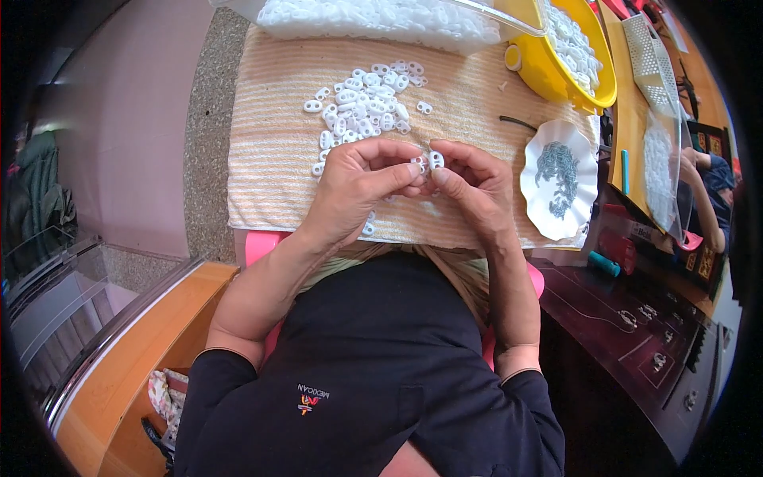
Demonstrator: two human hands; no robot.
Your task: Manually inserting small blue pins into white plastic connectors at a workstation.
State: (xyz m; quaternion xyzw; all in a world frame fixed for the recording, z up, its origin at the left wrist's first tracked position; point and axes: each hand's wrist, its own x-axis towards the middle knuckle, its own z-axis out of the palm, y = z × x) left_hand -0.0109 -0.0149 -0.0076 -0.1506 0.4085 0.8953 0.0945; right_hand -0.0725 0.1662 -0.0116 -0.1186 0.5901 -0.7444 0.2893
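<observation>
My left hand (pixel 356 181) and my right hand (pixel 479 189) meet over the near middle of the towel-covered table. Between my right thumb and forefinger is a white oval plastic piece with two holes (pixel 436 160), held upright. My left fingertips pinch a small white plastic part (pixel 419 164) right beside it, partly covered by the fingers. Whether the two parts touch, I cannot tell. Just beyond my left hand lies a loose pile of similar white two-hole pieces (pixel 367 103), with a few near my left wrist.
A striped towel (pixel 274 135) covers the table. Small grey parts lie on a white wavy-edged plate (pixel 536 208) to the right. A clear bin (pixel 358 36) and a yellow basin (pixel 548 79), both with white parts, stand at the back. Another person's arm (pixel 707 191) shows far right.
</observation>
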